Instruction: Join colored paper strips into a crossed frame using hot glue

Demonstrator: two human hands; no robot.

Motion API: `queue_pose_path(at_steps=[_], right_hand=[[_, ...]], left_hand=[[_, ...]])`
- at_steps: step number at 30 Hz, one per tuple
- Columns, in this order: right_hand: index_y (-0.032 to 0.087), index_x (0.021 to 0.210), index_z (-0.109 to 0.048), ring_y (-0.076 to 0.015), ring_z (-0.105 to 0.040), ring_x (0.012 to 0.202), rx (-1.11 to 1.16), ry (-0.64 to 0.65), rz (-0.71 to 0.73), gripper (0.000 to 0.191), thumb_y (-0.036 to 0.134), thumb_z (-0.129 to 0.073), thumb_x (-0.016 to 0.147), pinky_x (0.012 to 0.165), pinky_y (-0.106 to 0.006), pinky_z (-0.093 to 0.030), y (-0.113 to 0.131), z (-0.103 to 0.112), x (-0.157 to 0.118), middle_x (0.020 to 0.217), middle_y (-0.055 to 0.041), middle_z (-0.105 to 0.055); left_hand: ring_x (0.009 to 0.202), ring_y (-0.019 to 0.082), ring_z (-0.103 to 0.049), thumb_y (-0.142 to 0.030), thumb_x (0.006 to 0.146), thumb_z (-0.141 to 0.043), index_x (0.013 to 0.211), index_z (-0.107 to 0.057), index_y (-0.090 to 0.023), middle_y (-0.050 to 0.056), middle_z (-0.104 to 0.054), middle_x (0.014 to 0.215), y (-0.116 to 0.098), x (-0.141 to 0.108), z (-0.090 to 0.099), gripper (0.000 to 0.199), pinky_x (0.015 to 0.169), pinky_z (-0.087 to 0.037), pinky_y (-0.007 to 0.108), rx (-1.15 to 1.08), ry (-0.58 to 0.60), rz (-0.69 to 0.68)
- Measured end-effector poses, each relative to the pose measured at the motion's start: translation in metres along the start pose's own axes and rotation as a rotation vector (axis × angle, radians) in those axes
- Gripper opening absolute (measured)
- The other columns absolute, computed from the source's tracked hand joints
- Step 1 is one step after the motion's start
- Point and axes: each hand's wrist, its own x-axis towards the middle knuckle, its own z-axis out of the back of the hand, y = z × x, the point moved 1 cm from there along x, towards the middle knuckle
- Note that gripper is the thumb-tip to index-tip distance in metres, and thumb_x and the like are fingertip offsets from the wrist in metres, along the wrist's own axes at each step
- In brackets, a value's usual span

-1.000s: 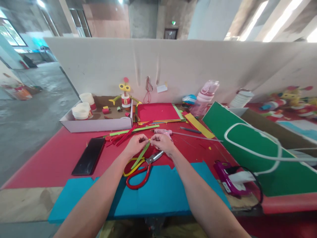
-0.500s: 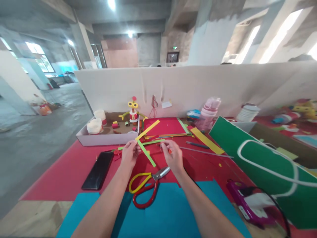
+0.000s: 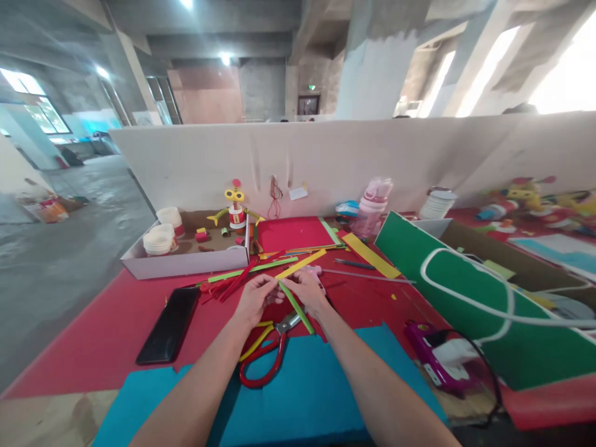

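Note:
A yellow paper strip (image 3: 305, 262) and a green paper strip (image 3: 298, 308) meet at an angle between my hands. My left hand (image 3: 257, 298) pinches their joined end. My right hand (image 3: 306, 290) is closed on the strips right beside it, the fingertips of both hands nearly touching. Below my hands lie scissors (image 3: 272, 360) with one red and one yellow handle, their blades partly under the green strip. Behind my hands are another green strip (image 3: 261, 268) and red strips (image 3: 238, 279). A pink glue gun (image 3: 316, 272) is partly hidden behind my right hand.
A black phone (image 3: 168, 326) lies left. An open box (image 3: 186, 266) holds cups and a small robot figure (image 3: 236, 214). Blue sheets (image 3: 307, 391) cover the front. At right are a green board (image 3: 447, 298), a purple device (image 3: 437, 366) and a pink bottle (image 3: 371, 208).
My right hand has come in to my left hand and now grips the strips. The view has turned to the right, and the pink glue gun and red strips show more.

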Motion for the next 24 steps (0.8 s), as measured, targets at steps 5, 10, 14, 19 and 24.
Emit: queue_pose_path(at_steps=[5, 10, 14, 19, 24], right_hand=[[0.017, 0.071, -0.067, -0.0152, -0.058, 0.058, -0.171, 0.033, -0.008, 0.028, 0.042, -0.074, 0.060, 0.054, -0.026, -0.044, 0.002, 0.002, -0.001, 0.061, 0.0000, -0.065], [0.017, 0.073, -0.068, -0.0170, -0.060, 0.065, -0.321, 0.108, 0.105, 0.031, 0.045, -0.073, 0.061, 0.058, -0.027, -0.046, 0.012, 0.003, -0.002, 0.067, -0.0018, -0.067], [0.019, 0.094, -0.063, -0.0163, -0.061, 0.075, -0.208, -0.352, 0.379, 0.034, 0.047, -0.058, 0.076, 0.067, -0.028, -0.048, 0.033, 0.025, -0.003, 0.084, -0.0043, -0.066], [0.019, 0.083, -0.062, -0.0145, -0.059, 0.069, 0.083, -0.549, 0.279, 0.021, 0.037, -0.057, 0.073, 0.066, -0.028, -0.048, 0.022, 0.031, 0.000, 0.081, -0.0041, -0.065], [0.017, 0.089, -0.069, -0.0147, -0.062, 0.072, 0.101, 0.063, -0.007, 0.031, 0.033, -0.073, 0.063, 0.074, -0.030, -0.049, -0.007, -0.006, 0.000, 0.084, -0.0043, -0.069]], left_hand=[[0.053, 0.010, -0.057, -0.037, 0.070, -0.070, 0.081, -0.064, -0.014, 0.001, -0.062, 0.065, -0.006, 0.000, 0.007, 0.026, 0.052, -0.047, 0.021, 0.269, 0.015, -0.099], [0.050, 0.010, -0.053, -0.037, 0.064, -0.073, 0.070, -0.064, -0.014, 0.000, -0.059, 0.059, -0.013, 0.002, 0.013, 0.025, 0.046, -0.044, 0.021, 0.465, -0.026, -0.158], [0.047, 0.007, -0.050, -0.035, 0.060, -0.076, 0.070, -0.063, -0.014, -0.002, -0.057, 0.056, -0.022, 0.008, 0.028, 0.027, 0.046, -0.043, 0.019, 0.134, -0.274, -0.239], [0.054, 0.006, -0.055, -0.026, 0.053, -0.082, 0.071, -0.060, -0.014, -0.001, -0.062, 0.063, -0.024, 0.012, 0.035, 0.030, 0.052, -0.046, 0.017, -0.226, -0.349, -0.230], [0.055, 0.007, -0.057, -0.025, 0.057, -0.080, 0.073, -0.061, -0.013, 0.002, -0.065, 0.068, -0.008, 0.005, 0.011, 0.027, 0.053, -0.048, 0.019, -0.168, -0.160, -0.088]])
